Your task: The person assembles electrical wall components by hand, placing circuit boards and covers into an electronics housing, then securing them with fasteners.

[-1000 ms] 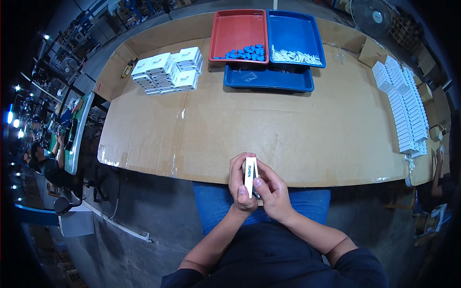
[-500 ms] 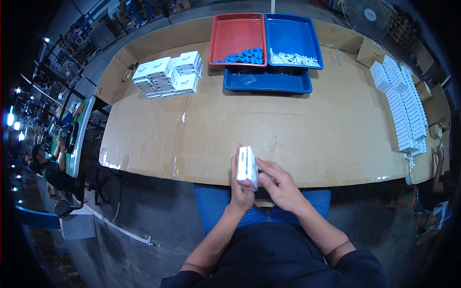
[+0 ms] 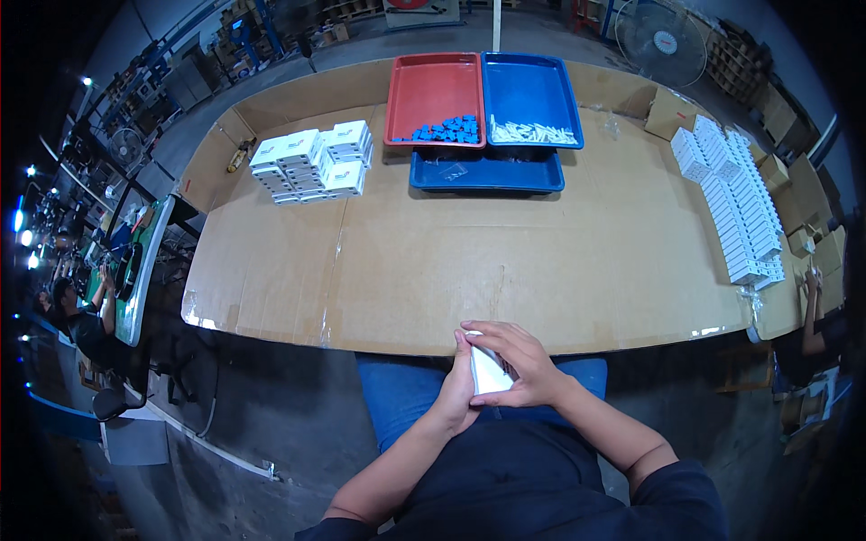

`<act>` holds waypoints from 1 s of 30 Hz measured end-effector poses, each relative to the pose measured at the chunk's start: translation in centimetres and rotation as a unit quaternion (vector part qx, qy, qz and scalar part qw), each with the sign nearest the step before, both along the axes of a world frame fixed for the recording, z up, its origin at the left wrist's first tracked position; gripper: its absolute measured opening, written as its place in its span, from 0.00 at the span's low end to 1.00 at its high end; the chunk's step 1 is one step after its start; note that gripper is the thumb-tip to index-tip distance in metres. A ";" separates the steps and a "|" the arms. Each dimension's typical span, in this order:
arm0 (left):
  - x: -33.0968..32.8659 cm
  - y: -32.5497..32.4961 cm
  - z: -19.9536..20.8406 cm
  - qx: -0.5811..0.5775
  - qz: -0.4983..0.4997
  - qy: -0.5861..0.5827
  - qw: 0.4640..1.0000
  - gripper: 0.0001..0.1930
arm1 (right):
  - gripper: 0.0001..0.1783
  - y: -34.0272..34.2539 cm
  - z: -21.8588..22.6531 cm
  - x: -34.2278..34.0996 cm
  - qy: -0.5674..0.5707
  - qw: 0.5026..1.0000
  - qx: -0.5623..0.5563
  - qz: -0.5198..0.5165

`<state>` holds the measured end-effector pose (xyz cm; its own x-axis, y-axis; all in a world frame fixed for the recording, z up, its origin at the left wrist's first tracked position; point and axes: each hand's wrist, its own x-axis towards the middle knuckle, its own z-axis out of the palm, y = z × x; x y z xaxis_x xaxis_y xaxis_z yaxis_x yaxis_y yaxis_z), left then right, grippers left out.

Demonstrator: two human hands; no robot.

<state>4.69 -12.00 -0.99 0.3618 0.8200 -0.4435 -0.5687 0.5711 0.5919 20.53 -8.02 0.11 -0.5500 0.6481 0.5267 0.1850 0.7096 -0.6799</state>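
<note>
A small, flat, white box [image 3: 488, 371] is held between the two bare hands, above the lap and just on the near side of the edge of the brown cardboard-covered table [image 3: 433, 270]. The left hand [image 3: 458, 388] lies along its left side, with the thumb pointing away from the body. The right hand [image 3: 530, 365] arches over it from the right, its fingers bent around the far end and its thumb at the near end. Both hands are closed around the box, so neither is nearer to it. Its visible left edge runs nearly straight away from the body; whether this is the long axis I cannot tell, because the fingers cover much of it. The block of stacked white boxes [image 3: 293, 149] stands ahead and to the left, well apart; the long rows of white boxes [image 3: 741, 212] are at the far right.
</note>
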 end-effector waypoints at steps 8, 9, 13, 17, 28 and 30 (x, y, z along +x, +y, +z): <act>-0.2 -2.5 -0.8 0.007 -0.011 -0.007 1.000 0.36 | 0.45 -3.5 -1.6 0.2 0.042 0.998 -0.055 -0.015; -0.1 -2.8 -1.4 0.015 -0.015 -0.007 1.000 0.36 | 0.44 -3.7 -1.9 0.2 0.051 0.996 -0.078 -0.012; 0.4 -3.2 -1.6 -0.002 0.010 -0.014 1.000 0.35 | 0.42 -4.3 -2.4 0.6 0.050 0.995 -0.080 -0.011; 0.7 -2.7 -0.7 -0.016 0.022 -0.002 1.000 0.34 | 0.40 -3.7 -2.5 0.6 0.083 0.992 -0.094 -0.013; 0.6 1.3 -2.5 -0.074 0.001 -0.101 0.992 0.40 | 0.38 0.2 -4.8 1.5 0.246 0.934 -0.251 -0.062; 0.1 2.6 -3.9 -0.036 -0.003 -0.149 0.988 0.42 | 0.30 2.1 -3.1 1.5 0.442 0.843 -0.302 -0.046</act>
<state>4.77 -9.39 -4.87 0.4906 0.7871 -0.3739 -0.7079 0.6102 0.3556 22.02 -5.93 -2.97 -0.0493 0.9636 0.2626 -0.5483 0.1936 -0.8135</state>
